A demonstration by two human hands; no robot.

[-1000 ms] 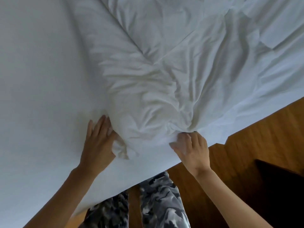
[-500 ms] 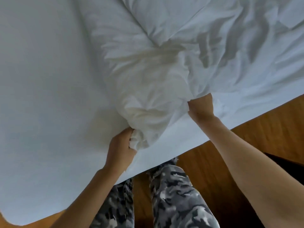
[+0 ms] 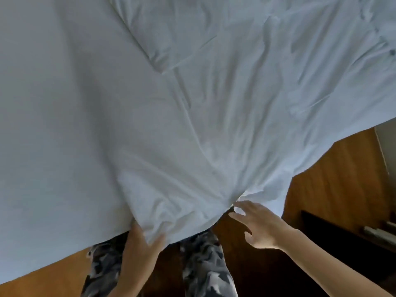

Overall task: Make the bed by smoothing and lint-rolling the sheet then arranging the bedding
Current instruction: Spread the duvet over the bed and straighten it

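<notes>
Standing at the near edge of the bed, the person held a white duvet [image 3: 225, 116] that lay spread and creased over the flat white sheet [image 3: 53, 125]. The duvet covered the part of the sheet toward the wooden floor [image 3: 334, 172], and its near corner hung past the sheet's edge, bunched into folds above the person's camouflage trousers [image 3: 205, 260].

The left hand [image 3: 139, 243] gripped that bunched corner from below, fingers and thumb curled round the cloth. The right hand [image 3: 257, 226] was at the duvet's hanging hem beside the bunch, fingers spread and straight; the fingertips [image 3: 235, 203] lay at the cloth's edge, but whether they touched it could not be told. It held nothing.

The sheet beyond the duvet looked smooth. No lint roller was in view.

Risks, as judged from this position:
- One hand alone carried the corner. A pull from that single point would likely skew the duvet across the sheet and deepen the diagonal creases that ran up from the bunch.
- The hem beside the right hand hung loose toward the floor; left ungripped, it could slip down and drag there.
- A hard tug could also ruck the smoothed sheet beneath, since the duvet rested directly on it.
</notes>
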